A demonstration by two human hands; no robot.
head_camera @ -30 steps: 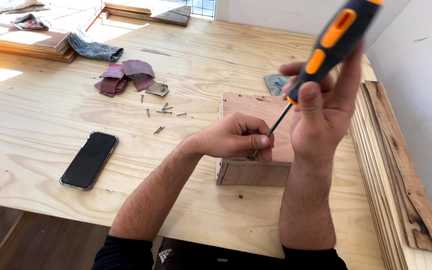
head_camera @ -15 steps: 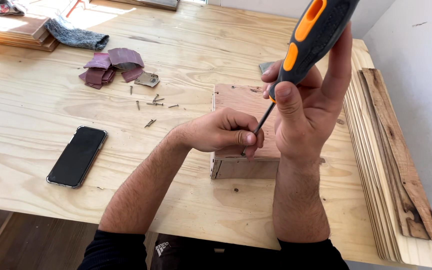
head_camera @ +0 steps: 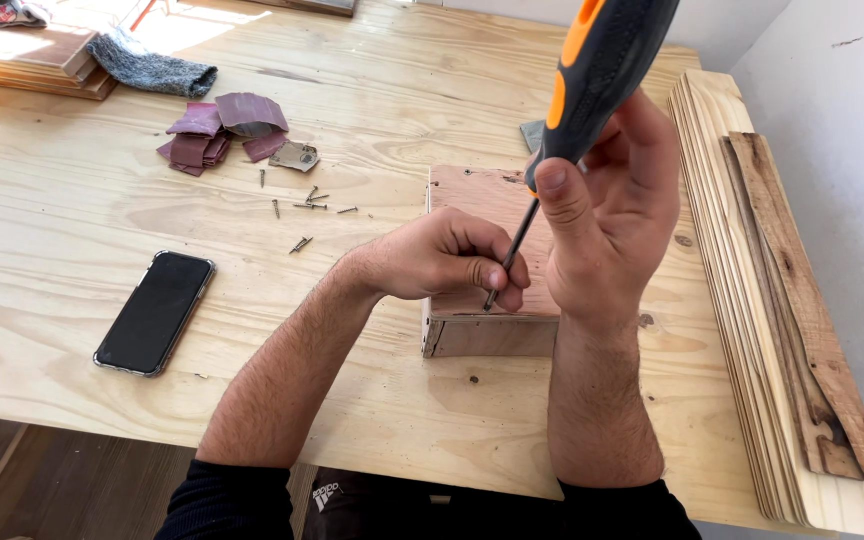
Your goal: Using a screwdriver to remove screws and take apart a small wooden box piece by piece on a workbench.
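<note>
I see R hand [head_camera: 607, 215] gripping orange-black screwdriver [head_camera: 602, 70] w/ tip at wooden box [head_camera: 487, 255] mid-table; L hand [head_camera: 447, 255] pinches at tip, prob. tiny slippery screw. Box looks stiff, light; steady its sides.

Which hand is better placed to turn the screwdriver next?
Right. The right hand already grips the screwdriver handle, tip down at the wooden box. The left hand pinches at the tip, apparently steadying a screw.
</note>
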